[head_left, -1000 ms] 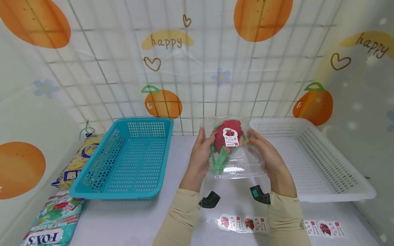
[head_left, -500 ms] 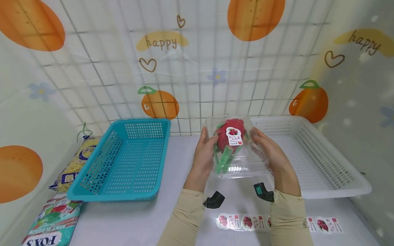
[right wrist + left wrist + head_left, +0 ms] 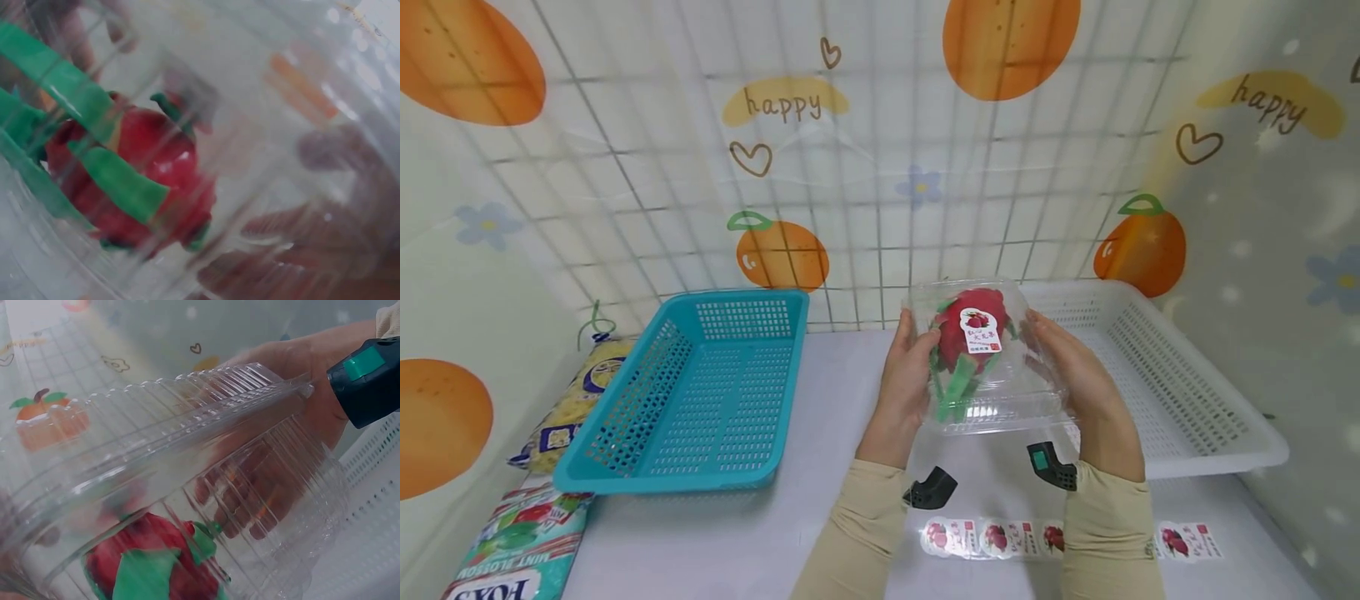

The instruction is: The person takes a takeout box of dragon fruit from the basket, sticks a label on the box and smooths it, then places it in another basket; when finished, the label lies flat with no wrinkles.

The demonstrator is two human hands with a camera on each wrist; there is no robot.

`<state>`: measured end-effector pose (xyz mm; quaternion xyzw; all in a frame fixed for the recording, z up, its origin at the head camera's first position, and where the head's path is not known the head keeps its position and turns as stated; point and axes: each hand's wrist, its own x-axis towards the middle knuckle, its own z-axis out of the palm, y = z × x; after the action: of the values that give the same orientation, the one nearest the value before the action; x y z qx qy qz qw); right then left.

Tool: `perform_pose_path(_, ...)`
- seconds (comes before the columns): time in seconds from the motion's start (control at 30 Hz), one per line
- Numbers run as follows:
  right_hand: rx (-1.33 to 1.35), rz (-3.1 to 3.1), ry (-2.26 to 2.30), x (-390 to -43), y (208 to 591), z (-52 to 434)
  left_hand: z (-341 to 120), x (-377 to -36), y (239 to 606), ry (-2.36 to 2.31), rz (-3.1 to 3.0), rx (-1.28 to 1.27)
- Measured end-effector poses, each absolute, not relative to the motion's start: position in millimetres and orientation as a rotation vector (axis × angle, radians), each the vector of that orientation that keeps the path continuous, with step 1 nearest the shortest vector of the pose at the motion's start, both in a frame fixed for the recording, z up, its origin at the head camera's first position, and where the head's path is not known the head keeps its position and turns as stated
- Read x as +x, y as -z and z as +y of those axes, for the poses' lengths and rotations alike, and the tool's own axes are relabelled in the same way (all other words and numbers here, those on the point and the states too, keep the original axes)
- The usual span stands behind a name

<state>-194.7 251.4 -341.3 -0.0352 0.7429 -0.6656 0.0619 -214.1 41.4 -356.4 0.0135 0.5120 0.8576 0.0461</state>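
Both hands hold up a clear plastic clamshell box [image 3: 1026,387], tilted toward the head camera over the table. Inside lies a red dragon fruit [image 3: 951,337] with green leaf tips, and a white printed sticker [image 3: 981,333] shows on the lid over it. My left hand [image 3: 898,387] grips the box's left side, thumb on top. On the opposite side my right hand [image 3: 1086,383] grips the edge; its fingers [image 3: 269,494] show through the plastic in the left wrist view. Blurred in the right wrist view, the dragon fruit [image 3: 169,156] appears through the box wall.
A teal basket [image 3: 775,400] stands on the left, a white basket [image 3: 1232,417] on the right behind my right hand. At far left lie a pasta bag [image 3: 576,396] and a Fox's candy bag [image 3: 520,542]. A strip of dragon fruit stickers [image 3: 1000,540] lies in front.
Both hands have carried the clamshell box a little to the right, grip unchanged. The head view has turned slightly right, so the baskets and backdrop appear shifted left.
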Motion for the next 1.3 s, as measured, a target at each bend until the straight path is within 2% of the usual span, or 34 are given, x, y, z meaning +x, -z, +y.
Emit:
perform_pose_path(0.33,-0.087,2.354,1.935,-185.7,339.2,268.3,58.2,-211.8,355.8,-2.64,1.543,0.005)
perform_pose_path(1.0,-0.244,2.405,1.943,-172.6,341.5,301.0,87.4,-207.2,352.7,-2.629,1.554,0.039)
perform_pose_path(1.3,-0.191,2.461,1.878,-166.4,339.2,309.6,98.0,-207.4,352.5,-2.616,1.54,0.008)
